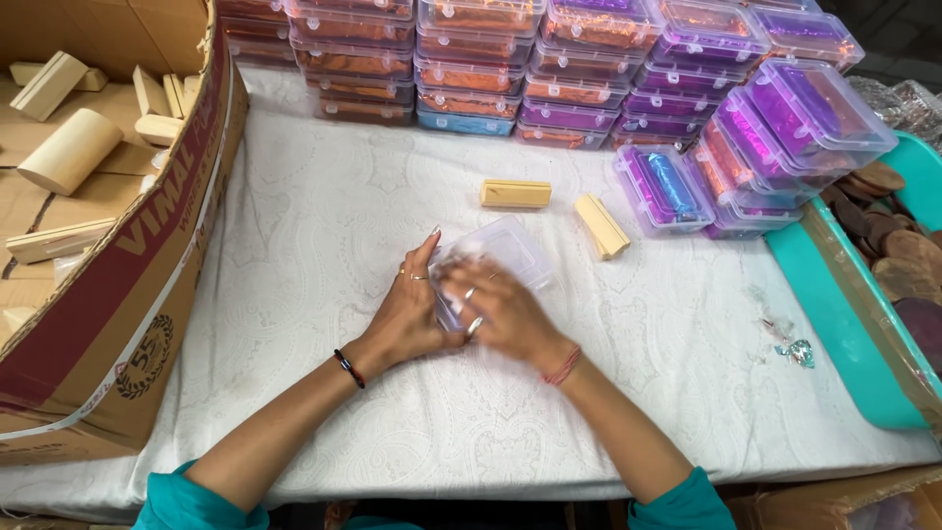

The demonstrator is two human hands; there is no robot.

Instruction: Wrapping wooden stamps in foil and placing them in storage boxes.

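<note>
My left hand (410, 312) and my right hand (502, 312) are together on a small clear plastic box (510, 245) that lies on the white patterned tablecloth (324, 226). Both hands grip its near end, and their fingers hide what is inside. Two pale wooden blocks lie just beyond it: one flat block (515, 193) and one angled block (601, 226). I wear rings on both hands, a dark bracelet on the left wrist and a red thread on the right.
Stacks of clear boxes with orange foil (461, 59) and purple foil (785, 128) line the back and right. A cardboard carton (147, 255) of wooden blocks stands at left. A teal tray (834, 314) with brown discs sits at right, foil scraps (797, 351) beside it.
</note>
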